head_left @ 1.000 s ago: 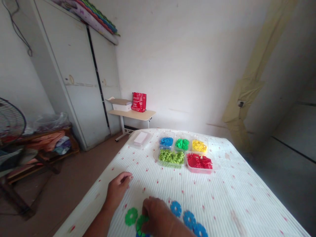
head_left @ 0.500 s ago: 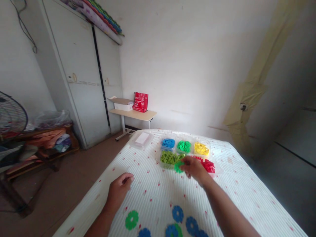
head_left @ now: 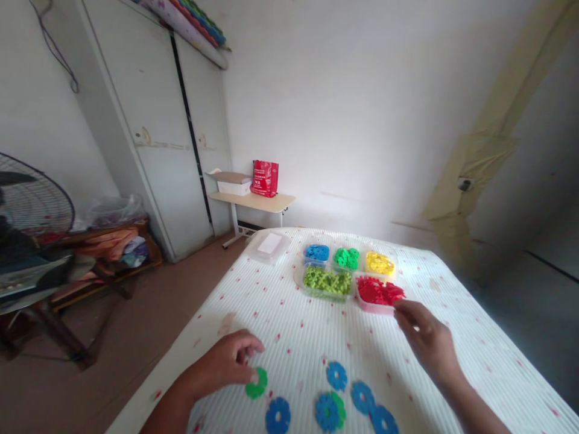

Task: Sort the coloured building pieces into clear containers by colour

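My left hand [head_left: 226,361] hovers low at the table's near left, its thumb apart from the curled fingers. The thumb overlaps the edge of a green flower-shaped disc [head_left: 259,386]; whether it touches cannot be told. My right hand [head_left: 427,337] is at the near right corner of a clear box of red pieces [head_left: 377,291], thumb and fingertips brought together. Anything between those fingertips is hidden. Blue flower-shaped discs [head_left: 277,415] lie nearby on the cloth, and one blue disc [head_left: 326,411] partly covers another green disc [head_left: 339,410].
Behind stand boxes of light green pieces [head_left: 327,282], blue pieces [head_left: 317,252], green pieces [head_left: 346,258] and yellow pieces [head_left: 380,263]. A clear lid-like container [head_left: 269,246] lies at the far left of the table. A small side table [head_left: 253,200] holds a red bag [head_left: 265,179].
My right hand has moved right from the light green box to beside the red one; the green disc it held no longer shows there. My left hand has opened and come to the green disc.
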{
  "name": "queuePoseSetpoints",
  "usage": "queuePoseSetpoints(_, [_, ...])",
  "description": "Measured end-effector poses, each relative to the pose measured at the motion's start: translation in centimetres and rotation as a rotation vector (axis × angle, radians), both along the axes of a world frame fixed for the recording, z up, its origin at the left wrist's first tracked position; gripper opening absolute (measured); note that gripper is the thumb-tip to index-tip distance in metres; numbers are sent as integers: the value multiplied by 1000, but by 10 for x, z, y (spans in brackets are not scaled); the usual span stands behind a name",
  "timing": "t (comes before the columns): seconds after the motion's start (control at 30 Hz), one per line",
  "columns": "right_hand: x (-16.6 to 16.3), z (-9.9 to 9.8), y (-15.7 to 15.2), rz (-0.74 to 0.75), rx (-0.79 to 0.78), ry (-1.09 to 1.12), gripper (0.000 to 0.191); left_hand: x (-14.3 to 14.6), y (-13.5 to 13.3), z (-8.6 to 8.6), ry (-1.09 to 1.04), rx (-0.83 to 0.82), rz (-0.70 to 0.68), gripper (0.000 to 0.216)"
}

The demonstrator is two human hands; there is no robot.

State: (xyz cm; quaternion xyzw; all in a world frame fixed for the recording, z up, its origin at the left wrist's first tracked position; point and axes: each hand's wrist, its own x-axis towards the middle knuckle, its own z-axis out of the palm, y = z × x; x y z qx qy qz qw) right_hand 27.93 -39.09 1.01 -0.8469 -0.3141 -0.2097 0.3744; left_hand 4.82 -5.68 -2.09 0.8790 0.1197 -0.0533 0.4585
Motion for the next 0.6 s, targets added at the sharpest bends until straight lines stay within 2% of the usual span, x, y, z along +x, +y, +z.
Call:
queuePoseSetpoints(0.13, [-5,-31,-63,-118,-90,47,27,-12,-19,-2,-23,256,-9,27])
queuePoseSetpoints(0.23, [-13,-44,-90,-213,-107,160,30,-12,-26,-8,-13,333,-2,20])
queuePoseSetpoints(0.3, [-19,-49,-96,-245,-120,222,31,-9,-30,-8,2,316,1,15])
queuePoseSetpoints(0.4, [-24,-52,-91,-230,-145,228,31,-4,-48,2,-4,198,-44,11])
queuePoseSetpoints(0.5, [-21,-54,-85,-194,-152,182,32,2,-80,14,-29,120,-121,34])
queuePoseSetpoints(0.6, [-18,-56,-83,-173,-163,154,31,9,-111,14,-34,233,-276,56])
